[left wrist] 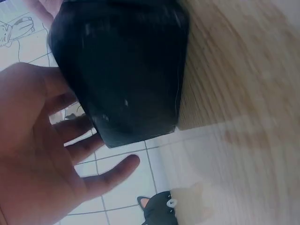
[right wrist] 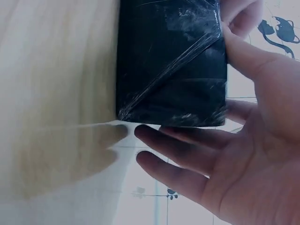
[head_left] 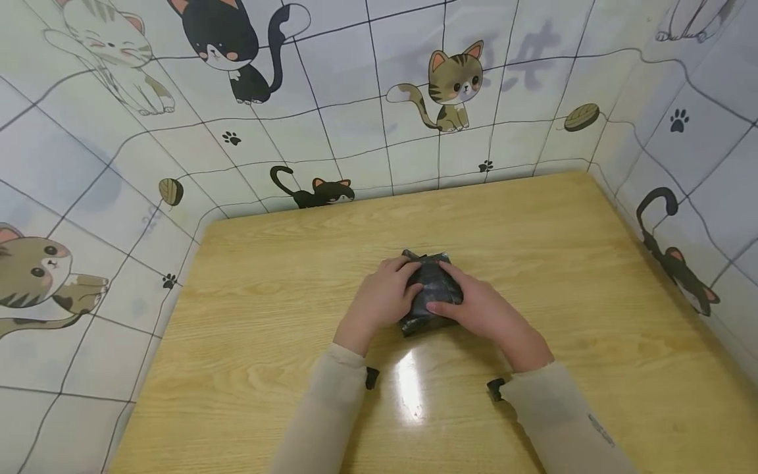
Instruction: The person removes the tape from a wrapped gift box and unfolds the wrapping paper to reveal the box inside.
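A black plastic-wrapped package (head_left: 437, 286) sits on the wooden table, its wrap creased and shiny. My left hand (head_left: 385, 293) grips its left side, thumb and forefingers over the top. From the right, my right hand (head_left: 476, 303) holds it too, thumb along the near part of the top and index finger farther back. In the left wrist view, the lower fingers (left wrist: 115, 176) spread out beside the dark package (left wrist: 126, 70). The right wrist view shows a diagonal fold across the package's side (right wrist: 173, 70), with the lower fingers (right wrist: 173, 173) extended past its edge.
The wooden table (head_left: 284, 289) has a bright light reflection in front of the package. White grid-patterned sheeting (head_left: 355, 131) with cartoon cats walls off the back and both sides. Small black pieces (head_left: 372, 378) stick out at the sleeve cuffs.
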Demonstrator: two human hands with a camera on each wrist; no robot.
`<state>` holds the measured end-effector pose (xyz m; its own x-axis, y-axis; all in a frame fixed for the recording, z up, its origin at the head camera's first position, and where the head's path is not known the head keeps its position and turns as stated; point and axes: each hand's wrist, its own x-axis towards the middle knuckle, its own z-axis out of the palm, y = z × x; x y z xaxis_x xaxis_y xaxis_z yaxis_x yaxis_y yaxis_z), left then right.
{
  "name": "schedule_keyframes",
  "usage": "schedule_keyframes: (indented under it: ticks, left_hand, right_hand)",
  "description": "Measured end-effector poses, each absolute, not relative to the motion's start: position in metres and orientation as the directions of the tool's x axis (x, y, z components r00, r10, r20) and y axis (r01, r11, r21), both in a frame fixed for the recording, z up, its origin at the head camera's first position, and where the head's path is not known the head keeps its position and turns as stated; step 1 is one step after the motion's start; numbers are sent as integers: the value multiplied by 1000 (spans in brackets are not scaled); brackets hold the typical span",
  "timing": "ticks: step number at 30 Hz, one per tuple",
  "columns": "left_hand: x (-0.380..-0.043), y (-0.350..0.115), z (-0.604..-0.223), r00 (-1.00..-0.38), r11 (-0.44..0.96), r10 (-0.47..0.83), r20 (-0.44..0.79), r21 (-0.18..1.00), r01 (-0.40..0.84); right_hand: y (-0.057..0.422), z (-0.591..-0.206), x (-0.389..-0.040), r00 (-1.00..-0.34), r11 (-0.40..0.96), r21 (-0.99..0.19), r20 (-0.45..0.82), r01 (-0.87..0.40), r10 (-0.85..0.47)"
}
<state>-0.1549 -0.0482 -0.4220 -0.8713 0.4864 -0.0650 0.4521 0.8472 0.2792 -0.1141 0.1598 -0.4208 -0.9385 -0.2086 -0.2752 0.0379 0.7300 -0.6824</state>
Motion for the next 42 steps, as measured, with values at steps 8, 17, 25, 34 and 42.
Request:
schedule_keyframes:
  ticks: [8,17,25,34,42]
  left_hand:
    - [-130,-56,-413,-952,933,297,-67,230,275]
    - [-95,-48,-407,-961,945,276,-3,184,271]
    - [-92,-50,-407,-946,942,317,65,96,322]
    - [-125,-50,-395,-760,766,640,115,-177,618]
    - [-134,-42,-391,-692,672,721,26,-269,690]
  right_hand:
    - [162,-414,-118,-962,828,-553,-262,89,-71]
    - [153,-421,-116,-997,831,-556,-72,5,-42]
    - [150,-424,-114,-970,831,-543,-114,-120,-214]
    - [152,-420,-110,-954,772,-630,-178,-79,-242]
    - [151,-422,-107,-955,761,-645,-182,-63,-234]
